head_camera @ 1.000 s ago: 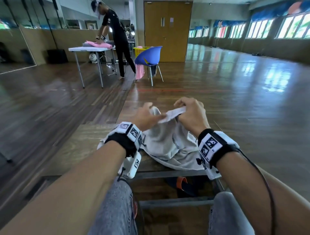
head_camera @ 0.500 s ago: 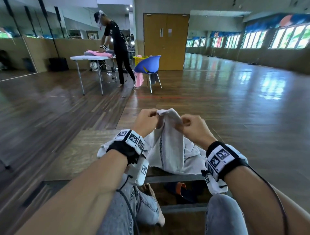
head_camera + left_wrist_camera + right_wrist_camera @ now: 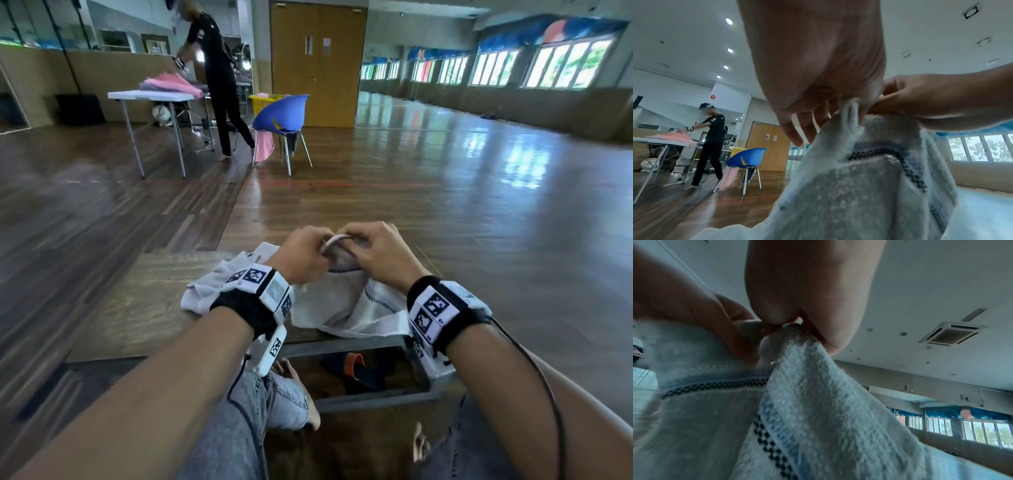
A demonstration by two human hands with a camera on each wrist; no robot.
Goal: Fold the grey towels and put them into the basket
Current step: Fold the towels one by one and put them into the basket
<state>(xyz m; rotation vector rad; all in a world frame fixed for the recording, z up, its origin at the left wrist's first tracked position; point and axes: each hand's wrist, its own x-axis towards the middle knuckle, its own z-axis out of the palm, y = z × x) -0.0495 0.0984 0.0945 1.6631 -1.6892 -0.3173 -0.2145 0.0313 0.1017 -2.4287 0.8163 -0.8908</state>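
A light grey towel [image 3: 337,305] with a dark chequered band lies crumpled on the low wooden table [image 3: 144,308] in front of me. Both hands meet above it and pinch its top hem. My left hand [image 3: 306,251] holds the hem from the left, my right hand [image 3: 371,248] from the right, knuckles almost touching. In the left wrist view the towel [image 3: 859,186] hangs below my left hand [image 3: 830,104]. In the right wrist view the towel [image 3: 818,402] hangs from my right hand [image 3: 797,327]. No basket near me is in view.
The table's metal frame [image 3: 342,342] runs along its near edge above my knees. Across the wooden floor stand a blue chair [image 3: 282,114], a yellow basket [image 3: 263,101] behind it, and a white table [image 3: 150,97] with pink cloth where another person [image 3: 219,78] works.
My hands have come lower and closer together on the towel's hem. The towel, lifted half a second ago, now sags onto the table. The head view has tilted slightly.
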